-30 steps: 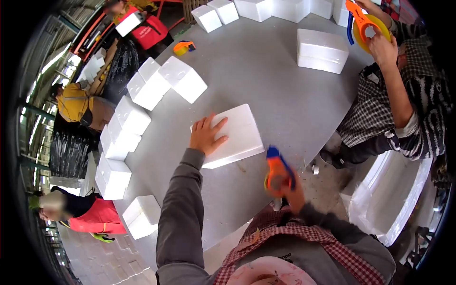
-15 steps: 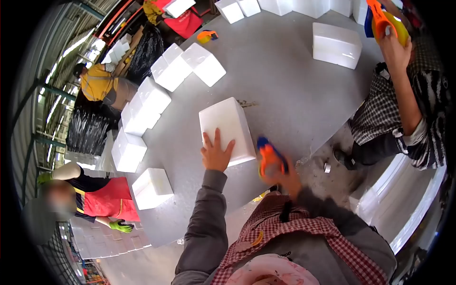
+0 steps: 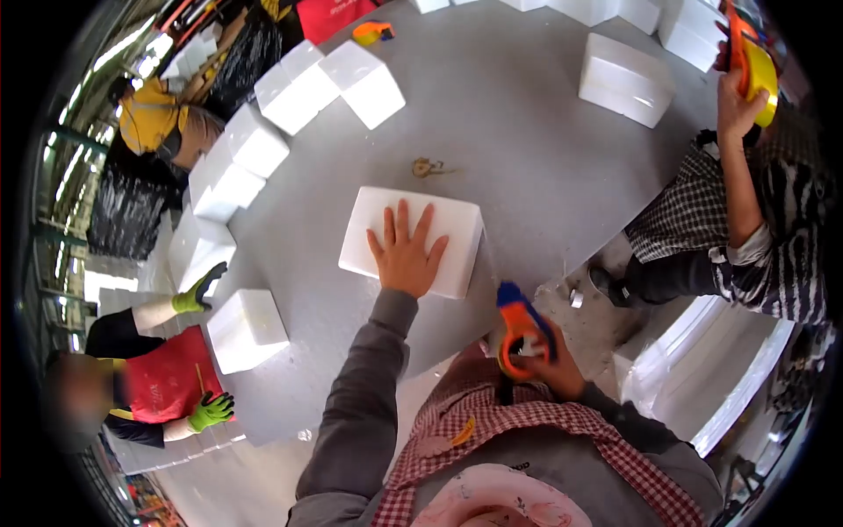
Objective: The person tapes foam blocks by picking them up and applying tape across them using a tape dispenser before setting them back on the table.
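My left hand (image 3: pixel 411 255) lies flat with spread fingers on top of a white foam box (image 3: pixel 364 230), which sits near the table's front edge. In my right hand (image 3: pixel 562 369) is an orange and blue tape dispenser (image 3: pixel 520 318), its nose pointing up and away from me. The dispenser is just off the table edge, to the right of the box and apart from it. Part of the tape roll is hidden by my fingers.
White foam boxes (image 3: pixel 250 140) line the left side of the grey table (image 3: pixel 518 167). Another box (image 3: pixel 625 79) stands at right. A co-worker's hand (image 3: pixel 739 105) holds a tape dispenser (image 3: pixel 757 75). Gloved hands (image 3: pixel 200 290) belong to a person at left. A dispenser (image 3: pixel 373 32) lies far back.
The box under my left hand has turned, its long side now more crosswise. My right hand and dispenser have shifted slightly right and toward me. The left co-worker has raised a gloved hand beside the boxes.
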`<state>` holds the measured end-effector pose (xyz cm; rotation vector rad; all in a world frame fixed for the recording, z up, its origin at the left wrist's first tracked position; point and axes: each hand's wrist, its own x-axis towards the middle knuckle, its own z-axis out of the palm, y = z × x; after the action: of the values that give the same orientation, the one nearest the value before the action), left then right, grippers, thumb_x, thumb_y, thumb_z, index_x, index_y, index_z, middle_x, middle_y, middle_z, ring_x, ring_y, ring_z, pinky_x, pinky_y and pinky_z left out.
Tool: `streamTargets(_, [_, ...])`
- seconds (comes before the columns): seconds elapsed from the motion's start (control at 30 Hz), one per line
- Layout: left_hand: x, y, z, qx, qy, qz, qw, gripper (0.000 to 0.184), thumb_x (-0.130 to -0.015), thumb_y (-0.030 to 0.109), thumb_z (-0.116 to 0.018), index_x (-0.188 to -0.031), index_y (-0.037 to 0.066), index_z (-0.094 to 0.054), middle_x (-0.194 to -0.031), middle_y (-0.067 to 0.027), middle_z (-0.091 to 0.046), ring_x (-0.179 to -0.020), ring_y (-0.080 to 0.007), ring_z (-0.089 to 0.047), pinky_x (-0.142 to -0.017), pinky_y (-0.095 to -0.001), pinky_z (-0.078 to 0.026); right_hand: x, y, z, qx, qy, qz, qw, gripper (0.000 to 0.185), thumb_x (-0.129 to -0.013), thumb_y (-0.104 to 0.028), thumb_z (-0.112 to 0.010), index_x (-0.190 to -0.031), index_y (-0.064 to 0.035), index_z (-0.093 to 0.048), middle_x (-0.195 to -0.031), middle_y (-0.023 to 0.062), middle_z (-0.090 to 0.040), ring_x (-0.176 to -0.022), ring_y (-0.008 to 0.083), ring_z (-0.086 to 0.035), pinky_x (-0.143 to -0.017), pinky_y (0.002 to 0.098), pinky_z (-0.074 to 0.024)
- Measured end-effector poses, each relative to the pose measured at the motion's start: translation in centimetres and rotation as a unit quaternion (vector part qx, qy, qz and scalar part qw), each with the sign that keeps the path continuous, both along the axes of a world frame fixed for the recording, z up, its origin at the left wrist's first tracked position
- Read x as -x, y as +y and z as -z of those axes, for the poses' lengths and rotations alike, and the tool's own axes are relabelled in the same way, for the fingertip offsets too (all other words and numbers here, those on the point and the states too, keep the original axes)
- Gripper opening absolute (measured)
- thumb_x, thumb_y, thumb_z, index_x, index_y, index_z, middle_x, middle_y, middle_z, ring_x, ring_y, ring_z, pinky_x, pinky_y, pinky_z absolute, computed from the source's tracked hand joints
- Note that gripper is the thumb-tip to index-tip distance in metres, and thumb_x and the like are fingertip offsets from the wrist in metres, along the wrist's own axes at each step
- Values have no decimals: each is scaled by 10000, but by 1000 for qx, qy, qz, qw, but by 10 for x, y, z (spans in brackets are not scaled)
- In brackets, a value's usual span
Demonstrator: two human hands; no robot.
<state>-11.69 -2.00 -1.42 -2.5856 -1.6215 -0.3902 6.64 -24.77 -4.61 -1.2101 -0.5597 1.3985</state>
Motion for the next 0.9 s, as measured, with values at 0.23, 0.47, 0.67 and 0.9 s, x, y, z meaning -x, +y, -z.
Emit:
streamTargets(0.23, [2, 13, -5, -23, -20, 19, 999, 504, -839, 456, -473, -1304, 270, -414, -1401, -122, -282, -1299, -347, -228, -985, -625, -115, -4, 55, -30, -17, -295, -352, 888, 734, -694, -215, -678, -1330, -127, -322, -1079, 193, -521, -961, 283, -558, -822, 336, -451])
streamTargets(0.47, [31, 2, -8, 169, -359, 1, 918, 469, -886, 421, -450, -1240, 113, -433, -1239, -70, -453, -1148, -249, -417, -946, -471, -309, -19, 53, -115, -184, -540, -214, 793, 552, -637, -102, -711, -1157, -216, -562, -926, 161, -524, -782, 334, -549, -677, 380, -466])
streamTargets(0.67, [38, -38, -80, 660, -651, -45, 372, 395, -917, 343, -443, -1220, 90, -433, -1199, -56, -499, -1079, -187, -490, -906, -373, -408, 10, 87, -122, -259, -596, -147, 746, 615, -577, -35, -701, -1155, -189, -557, -942, 152, -513, -766, 319, -543, -653, 365, -462])
streamTargets(0.9, [68, -19, -51, 545, -783, 34, 297, 111, -910, 176, -479, -923, 90, -547, -907, -3, -555, -857, -104, -532, -794, -263, -430, 46, 135, -124, -308, -564, -155, 750, 548, -569, 2, -657, -1101, -91, -564, -959, 174, -492, -804, 320, -534, -677, 357, -461])
